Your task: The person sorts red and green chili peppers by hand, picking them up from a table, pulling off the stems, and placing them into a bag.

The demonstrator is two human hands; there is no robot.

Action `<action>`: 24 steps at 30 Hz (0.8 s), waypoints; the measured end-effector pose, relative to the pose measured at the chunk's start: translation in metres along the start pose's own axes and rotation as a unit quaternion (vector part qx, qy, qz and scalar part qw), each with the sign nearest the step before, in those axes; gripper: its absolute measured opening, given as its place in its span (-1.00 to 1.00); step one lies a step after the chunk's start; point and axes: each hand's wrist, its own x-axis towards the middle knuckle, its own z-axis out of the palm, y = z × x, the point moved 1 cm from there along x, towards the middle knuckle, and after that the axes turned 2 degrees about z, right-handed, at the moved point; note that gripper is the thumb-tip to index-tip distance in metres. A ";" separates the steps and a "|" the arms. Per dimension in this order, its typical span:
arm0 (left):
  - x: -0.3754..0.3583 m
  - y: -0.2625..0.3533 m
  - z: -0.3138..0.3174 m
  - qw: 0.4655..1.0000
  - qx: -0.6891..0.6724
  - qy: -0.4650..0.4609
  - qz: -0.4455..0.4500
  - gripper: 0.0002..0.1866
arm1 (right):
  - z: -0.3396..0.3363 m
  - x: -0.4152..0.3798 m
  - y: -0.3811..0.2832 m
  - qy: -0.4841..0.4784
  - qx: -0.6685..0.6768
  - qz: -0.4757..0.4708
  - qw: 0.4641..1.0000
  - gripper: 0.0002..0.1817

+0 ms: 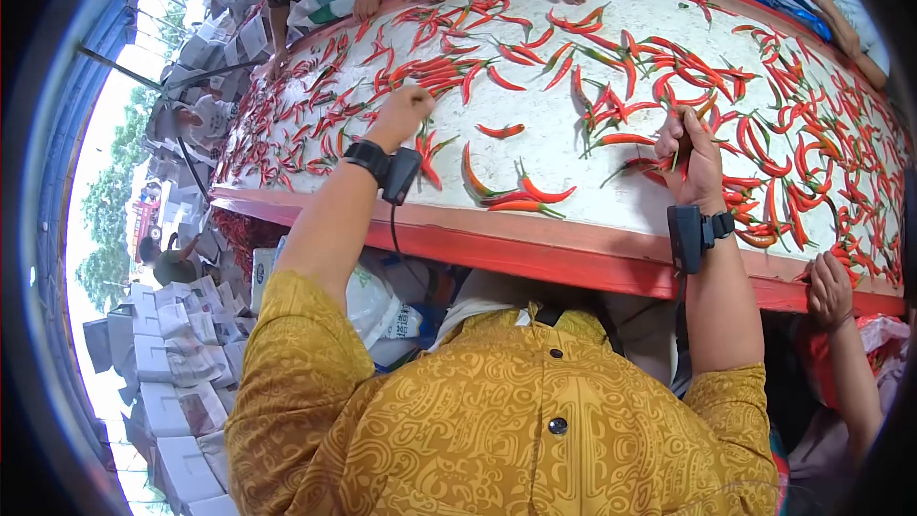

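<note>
Head cam: skinny curved red chili peppers with green stems all over a white, red-rimmed desk. Right hand is curled around at least one; left hand has bent fingers beside a cluster, can't tell if it's gripping any.

Can't read anything here tbh: the white bag at near left has blue printing, but it's too small to make out.
</note>
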 end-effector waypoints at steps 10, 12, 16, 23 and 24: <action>-0.009 0.206 0.083 0.974 -0.164 -0.101 0.116 -0.89 | -0.004 -0.025 -0.024 -0.087 -0.163 0.141 0.973 -0.79; -0.013 0.231 0.118 0.952 -0.243 -0.148 0.113 -0.90 | -0.011 -0.029 -0.033 -0.120 -0.180 0.137 0.967 -0.60; -0.022 0.282 0.164 0.935 -0.289 -0.178 0.105 -0.90 | -0.018 -0.034 -0.051 -0.101 -0.278 0.116 0.948 -0.63; -0.029 0.323 0.195 0.909 -0.379 -0.169 0.045 -0.81 | -0.044 -0.037 -0.081 -0.064 -0.255 0.075 0.962 -0.78; -0.031 0.328 0.195 0.901 -0.406 -0.152 0.030 -0.80 | -0.046 -0.038 -0.086 -0.051 -0.225 0.078 0.970 -0.81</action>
